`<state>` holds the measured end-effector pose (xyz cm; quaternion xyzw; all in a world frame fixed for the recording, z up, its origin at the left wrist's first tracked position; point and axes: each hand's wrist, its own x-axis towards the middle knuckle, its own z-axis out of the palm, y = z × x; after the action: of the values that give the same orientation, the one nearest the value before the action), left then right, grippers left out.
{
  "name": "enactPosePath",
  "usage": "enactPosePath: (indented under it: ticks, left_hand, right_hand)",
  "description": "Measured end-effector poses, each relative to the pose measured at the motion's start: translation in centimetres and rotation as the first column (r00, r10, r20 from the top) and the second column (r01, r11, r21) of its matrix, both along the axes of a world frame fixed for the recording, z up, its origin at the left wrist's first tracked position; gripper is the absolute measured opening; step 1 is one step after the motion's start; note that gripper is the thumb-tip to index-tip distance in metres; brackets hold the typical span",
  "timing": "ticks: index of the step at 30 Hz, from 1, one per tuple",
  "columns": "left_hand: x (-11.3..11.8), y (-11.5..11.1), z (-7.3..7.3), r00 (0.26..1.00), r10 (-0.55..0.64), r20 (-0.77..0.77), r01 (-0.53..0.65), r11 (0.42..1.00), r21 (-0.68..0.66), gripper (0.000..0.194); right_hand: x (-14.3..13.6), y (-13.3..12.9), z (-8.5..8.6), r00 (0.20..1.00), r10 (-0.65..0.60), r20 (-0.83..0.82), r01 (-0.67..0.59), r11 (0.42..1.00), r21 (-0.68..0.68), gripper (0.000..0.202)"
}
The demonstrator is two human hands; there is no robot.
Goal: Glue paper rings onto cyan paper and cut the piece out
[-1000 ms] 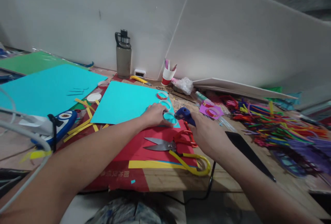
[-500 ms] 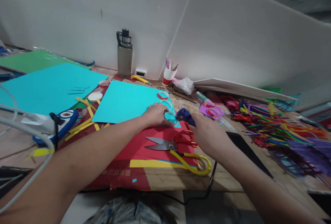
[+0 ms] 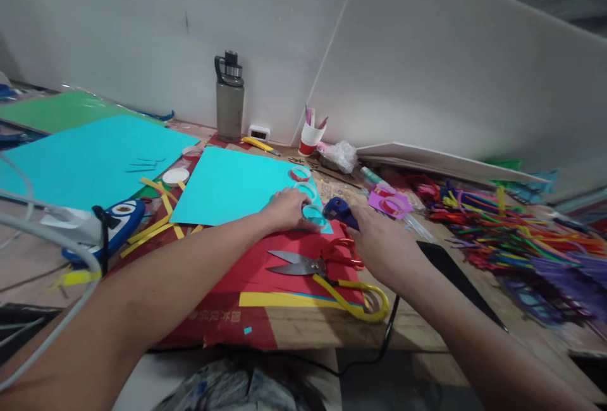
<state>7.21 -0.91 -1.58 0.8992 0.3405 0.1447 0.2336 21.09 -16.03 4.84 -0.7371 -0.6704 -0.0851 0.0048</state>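
My right hand (image 3: 377,237) is wrapped round a dark blue glue gun (image 3: 338,208), its nozzle end pointing left at the nearest white ring (image 3: 315,215). With the fingers of my left hand (image 3: 286,208) I hold that ring at its left side, on the edge of a cyan sheet (image 3: 232,190). Two more rings lie behind it on the sheet, one of them a red and white ring (image 3: 300,174). Close in front of my hands, red-handled scissors (image 3: 327,260) and a yellow scissor handle (image 3: 372,302) rest on a red sheet (image 3: 246,278).
A grey bottle (image 3: 230,104) and a paper cup of pens (image 3: 312,136) stand by the wall. Colourful pipe cleaners (image 3: 512,227) are heaped right, beyond a black flat device (image 3: 455,278). A blue and white device (image 3: 118,224) and yellow strips (image 3: 154,231) lie left.
Both hands stay almost still, with the glue gun held close beside the ring. The view has shifted very slightly.
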Motion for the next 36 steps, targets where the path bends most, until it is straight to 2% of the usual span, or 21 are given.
enactPosePath:
  ticks: [6, 18, 24, 29, 32, 36]
  left_hand:
    - [0.0, 0.2, -0.4, 0.999, -0.045, 0.007, 0.044, 0.995, 0.089, 0.07]
    - [0.1, 0.1, -0.5, 0.999, -0.048, 0.021, 0.045, 0.994, 0.095, 0.064]
    - [0.1, 0.2, -0.4, 0.999, -0.049, 0.005, 0.048, 0.995, 0.091, 0.066]
    - [0.1, 0.2, -0.3, 0.999, -0.049, -0.012, 0.05, 0.995, 0.09, 0.069]
    - [0.1, 0.2, -0.2, 0.999, -0.042, -0.029, 0.044, 0.996, 0.076, 0.066]
    - [0.1, 0.2, -0.3, 0.999, -0.051, -0.011, 0.051, 0.995, 0.088, 0.064]
  right_hand:
    - [-0.2, -0.5, 0.6, 0.999, -0.009, 0.033, 0.011, 0.999, -0.037, 0.02]
    - [-0.6, 1.8, 0.7, 0.996, -0.081, 0.048, 0.083, 0.996, -0.04, 0.019]
    - [-0.2, 0.6, 0.4, 0.999, -0.031, 0.03, 0.032, 0.999, -0.023, 0.02]
    - [-0.2, -0.5, 0.9, 0.999, -0.014, 0.034, 0.016, 0.999, -0.047, 0.015]
    - [-0.3, -0.2, 1.0, 1.0, -0.019, 0.017, 0.019, 0.999, -0.026, 0.015]
    - [-0.1, 0.7, 0.2, 1.0, -0.025, -0.004, 0.025, 1.0, -0.002, 0.018]
